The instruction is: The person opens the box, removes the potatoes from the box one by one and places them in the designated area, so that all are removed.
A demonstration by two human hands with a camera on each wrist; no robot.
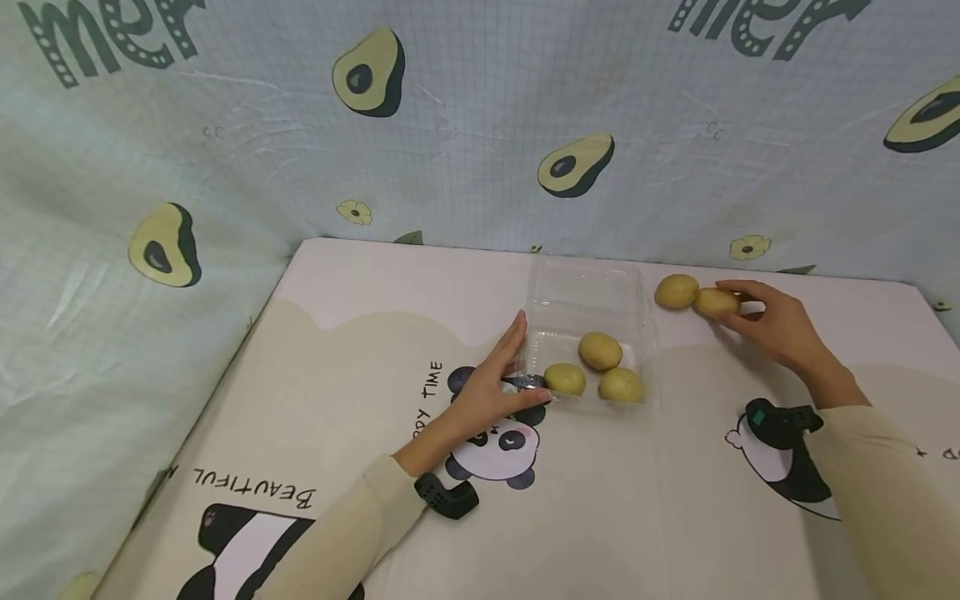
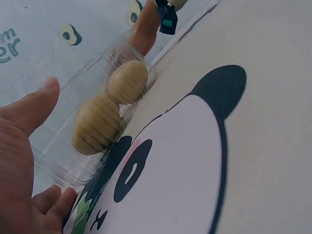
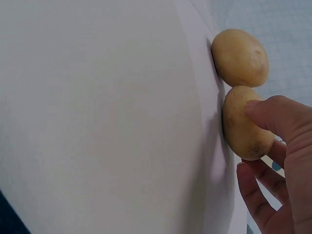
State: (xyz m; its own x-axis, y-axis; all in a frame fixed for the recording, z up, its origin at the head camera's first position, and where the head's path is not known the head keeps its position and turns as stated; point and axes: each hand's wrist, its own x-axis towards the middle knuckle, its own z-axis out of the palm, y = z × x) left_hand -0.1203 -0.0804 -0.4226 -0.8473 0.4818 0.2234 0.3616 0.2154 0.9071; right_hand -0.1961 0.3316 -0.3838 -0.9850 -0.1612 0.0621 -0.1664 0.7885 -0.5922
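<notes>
A clear plastic container (image 1: 540, 358) stands with its lid (image 1: 585, 287) raised at the back. Inside lie a potato (image 1: 600, 352) farther back and two potatoes nearer the front, a left one (image 1: 565, 379) and a right one (image 1: 622, 385). My left hand (image 1: 491, 396) rests spread at the container's front-left corner, thumb along the front and fingers extended by the left side. To the right, my right hand (image 1: 780, 323) pinches a potato (image 3: 246, 124) between thumb and fingers. Another potato (image 3: 240, 57) lies right beside it on the table.
The table cover (image 1: 360, 333) carries printed pandas and lettering. A hanging sheet with avocado prints (image 1: 450, 167) closes off the back and left. Black bands (image 1: 447, 497) sit on both wrists.
</notes>
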